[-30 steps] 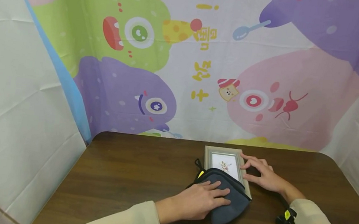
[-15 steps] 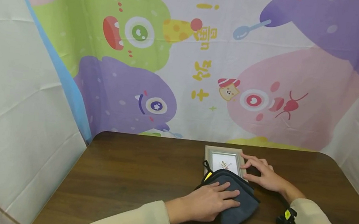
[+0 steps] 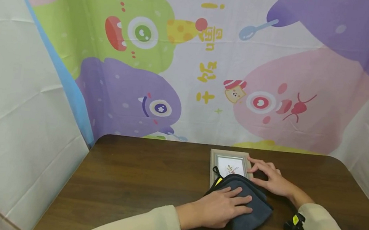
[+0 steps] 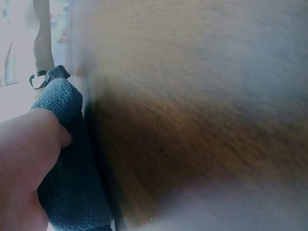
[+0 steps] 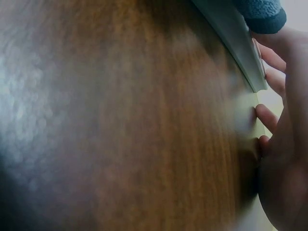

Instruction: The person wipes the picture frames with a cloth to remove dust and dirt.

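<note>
A dark grey folded cloth (image 3: 251,211) with black edging, a fluffy underside, a small loop and a yellow tag lies over the lower part of a picture frame (image 3: 213,160). My left hand (image 3: 219,211) presses on the cloth from above, fingers spread and fairly straight; its thumb touches the cloth's side in the left wrist view. Along the frame's right edge, my right hand (image 3: 274,181) rests thumb and fingertips against the frame. The right wrist view has some of its fingers (image 5: 272,57) at the frame's edge and others near the tabletop. A floral print shows inside the frame's upper part.
The frame lies on a dark wooden table (image 3: 136,170) near its back edge. Behind the table hangs a cartoon-printed cloth backdrop (image 3: 183,122). White sheets (image 3: 26,111) hang at both sides. A black wrist device (image 3: 291,228) sits at the right cuff.
My left hand and the cloth have slid to the right across the frame, uncovering more of its left side. The right hand and the frame stay in place.
</note>
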Demonstrator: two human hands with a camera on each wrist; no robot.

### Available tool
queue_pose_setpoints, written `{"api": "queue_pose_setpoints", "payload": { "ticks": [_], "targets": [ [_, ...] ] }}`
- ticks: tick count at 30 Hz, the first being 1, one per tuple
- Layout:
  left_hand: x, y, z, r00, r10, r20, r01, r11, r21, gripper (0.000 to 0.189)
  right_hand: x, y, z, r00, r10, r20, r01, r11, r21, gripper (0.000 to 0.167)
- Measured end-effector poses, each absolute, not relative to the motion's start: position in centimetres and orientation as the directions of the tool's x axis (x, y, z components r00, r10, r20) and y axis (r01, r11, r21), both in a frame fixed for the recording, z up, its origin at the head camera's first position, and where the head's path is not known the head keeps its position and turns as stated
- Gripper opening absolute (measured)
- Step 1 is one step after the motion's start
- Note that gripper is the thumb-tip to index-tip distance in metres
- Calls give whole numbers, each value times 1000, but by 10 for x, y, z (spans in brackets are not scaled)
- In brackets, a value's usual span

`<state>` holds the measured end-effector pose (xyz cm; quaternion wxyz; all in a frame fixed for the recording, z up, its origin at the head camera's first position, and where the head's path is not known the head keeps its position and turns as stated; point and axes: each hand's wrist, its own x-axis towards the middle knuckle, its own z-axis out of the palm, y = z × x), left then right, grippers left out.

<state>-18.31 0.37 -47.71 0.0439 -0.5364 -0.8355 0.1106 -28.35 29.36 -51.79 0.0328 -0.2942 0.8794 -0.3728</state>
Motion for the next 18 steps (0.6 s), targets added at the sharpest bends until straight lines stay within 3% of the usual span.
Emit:
{"api": "queue_pose_setpoints", "payload": {
  "ticks": [18],
  "targets": [
    [-184, -5, -479, -425, 904, -38, 890, 410, -197, 69, -284, 294, -519, -826, -540, 161, -492, 553, -672, 16]
  ]
}}
